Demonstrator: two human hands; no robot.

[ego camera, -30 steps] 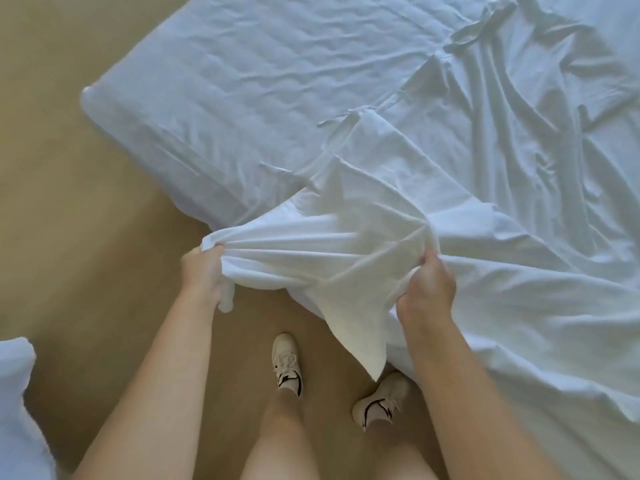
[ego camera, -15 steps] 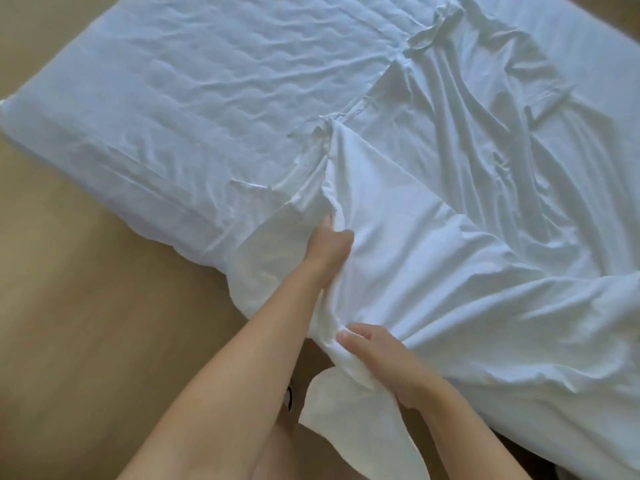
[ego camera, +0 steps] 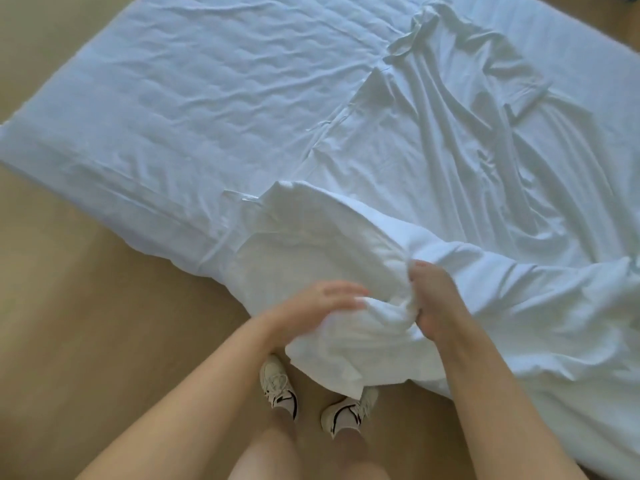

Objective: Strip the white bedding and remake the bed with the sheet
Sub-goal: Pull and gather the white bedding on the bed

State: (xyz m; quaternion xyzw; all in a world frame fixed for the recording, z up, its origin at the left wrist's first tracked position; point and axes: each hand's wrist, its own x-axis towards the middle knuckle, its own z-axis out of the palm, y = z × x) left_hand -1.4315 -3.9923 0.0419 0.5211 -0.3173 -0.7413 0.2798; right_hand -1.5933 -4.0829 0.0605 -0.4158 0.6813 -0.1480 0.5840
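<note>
A white sheet [ego camera: 467, 188] lies crumpled over the right half of the mattress [ego camera: 180, 109], whose quilted left half is bare of it. The sheet's near edge is gathered into a bunch [ego camera: 332, 258] that hangs over the bed's front side. My right hand [ego camera: 433, 303] grips that bunch, fingers curled into the cloth. My left hand [ego camera: 322, 303] is blurred, its fingers fairly straight and touching the bunch from the left.
Tan floor [ego camera: 86, 323] runs along the left and front of the bed. My legs and two white shoes [ego camera: 280, 386] stand close to the bed's front side, partly under the hanging cloth.
Both hands pulled back toward me from the mattress top, gathering more sheet into a bunch at the bed's front edge. The left hand let go of its fold and now lies against the bunch.
</note>
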